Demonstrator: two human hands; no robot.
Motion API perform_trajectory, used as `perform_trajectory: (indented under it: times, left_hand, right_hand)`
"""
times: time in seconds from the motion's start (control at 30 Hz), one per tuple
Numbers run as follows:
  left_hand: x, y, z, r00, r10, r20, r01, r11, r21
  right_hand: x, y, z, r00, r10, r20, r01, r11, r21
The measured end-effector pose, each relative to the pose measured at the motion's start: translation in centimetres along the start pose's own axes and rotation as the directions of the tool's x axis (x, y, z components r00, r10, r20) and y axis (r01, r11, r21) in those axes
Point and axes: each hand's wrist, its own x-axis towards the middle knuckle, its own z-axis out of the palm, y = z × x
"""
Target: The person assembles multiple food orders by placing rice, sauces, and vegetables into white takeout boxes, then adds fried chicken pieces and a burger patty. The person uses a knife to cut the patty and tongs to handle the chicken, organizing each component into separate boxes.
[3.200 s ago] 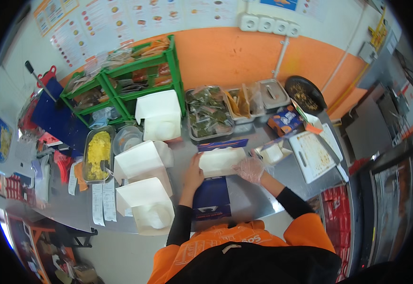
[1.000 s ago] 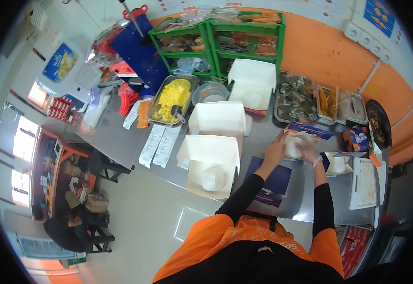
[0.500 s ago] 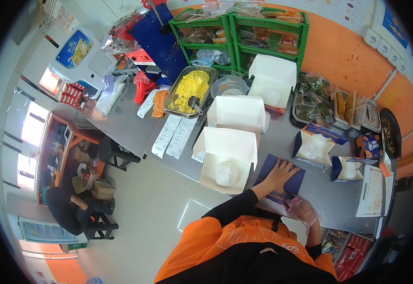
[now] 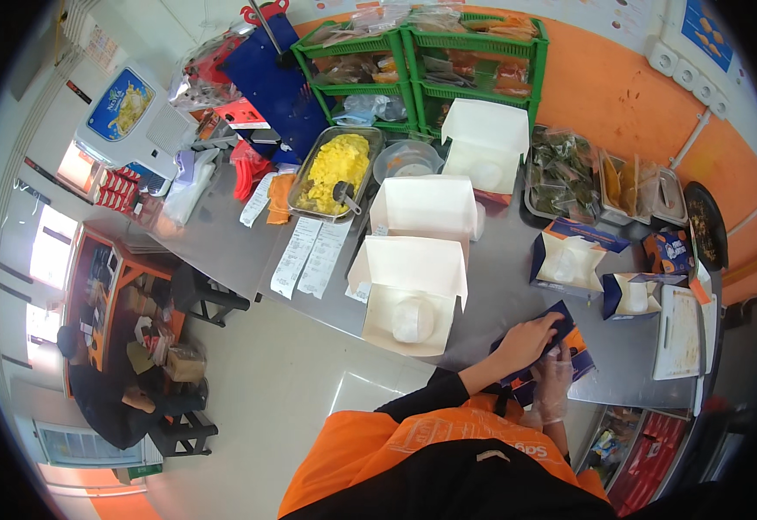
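At the near edge of the steel table, both my hands are on a dark blue and orange cardboard food box (image 4: 580, 354), partly folded and tilted up. My bare left hand (image 4: 527, 340) grips its upper blue panel from above, fingers bent over the edge. Lower down, my right hand (image 4: 554, 380), in a clear plastic glove, holds the box from the near side; part of its fingers is hidden by the box. Left of my hands stands an open white box (image 4: 413, 260) with a rounded white item (image 4: 413, 320) inside.
Two more open white boxes stand behind. Small blue boxes (image 4: 566, 263) with white contents sit to the right, near a white cutting board (image 4: 682, 334) with a knife. Farther back are a tray of yellow food (image 4: 337, 169), receipts (image 4: 322, 258) and green racks (image 4: 474, 78). A person (image 4: 105, 390) sits at left.
The blue cardboard lay flat under my spread left hand; now it is lifted, tilted and partly folded between both hands. My right hand has moved slightly left, and the view has shifted a little.
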Motion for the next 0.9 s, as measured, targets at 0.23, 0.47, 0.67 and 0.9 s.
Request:
perform_trajectory:
  times: [0.23,0.47,0.67,0.9]
  left_hand:
    - [-2.2,4.9,-6.5,0.960,-0.247,-0.134,0.205,0.941,-0.268]
    - [-3.7,0.8,-6.5,0.966,-0.193,-0.171,0.182,0.980,-0.076]
    - [-5.6,-5.6,-2.4,0.981,-0.193,-0.010,0.189,0.972,-0.142]
    - [-4.9,-6.6,0.5,0.949,-0.314,-0.017,0.310,0.943,-0.117]
  right_hand:
    - [0.2,-1.0,1.2,0.927,-0.290,0.236,0.355,0.882,-0.309]
    - [1.2,0.9,-1.2,0.644,-0.113,0.757,0.765,0.129,-0.631]
    - [1.0,1.8,-5.3,0.668,0.051,0.743,0.743,0.025,-0.669]
    - [1.7,2.1,-7.0,0.686,0.080,0.723,0.721,0.060,-0.690]
